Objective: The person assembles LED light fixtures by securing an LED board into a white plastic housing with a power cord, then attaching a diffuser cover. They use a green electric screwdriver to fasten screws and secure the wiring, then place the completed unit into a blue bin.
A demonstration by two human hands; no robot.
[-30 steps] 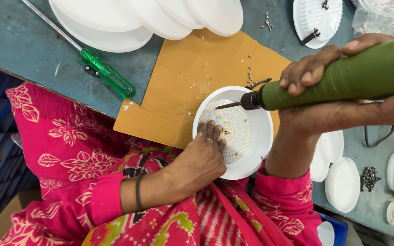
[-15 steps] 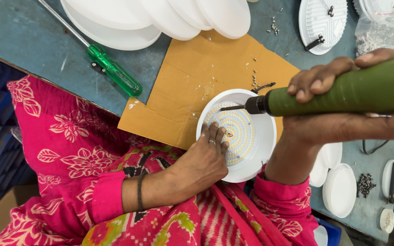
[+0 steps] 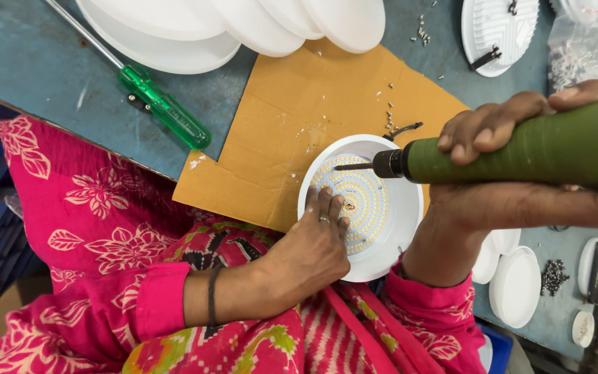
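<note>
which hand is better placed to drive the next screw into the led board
Right, most likely. The right hand already grips the green electric screwdriver, its bit over the LED board. The left hand rests fingertips on the board inside the white round housing, steadying it.

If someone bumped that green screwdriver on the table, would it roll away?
Probably a little. The green screwdriver has a rounded handle and a thin round shaft, and it lies flat on the smooth blue table. It looks stiff and fairly light, so a nudge should move it easily.
</note>
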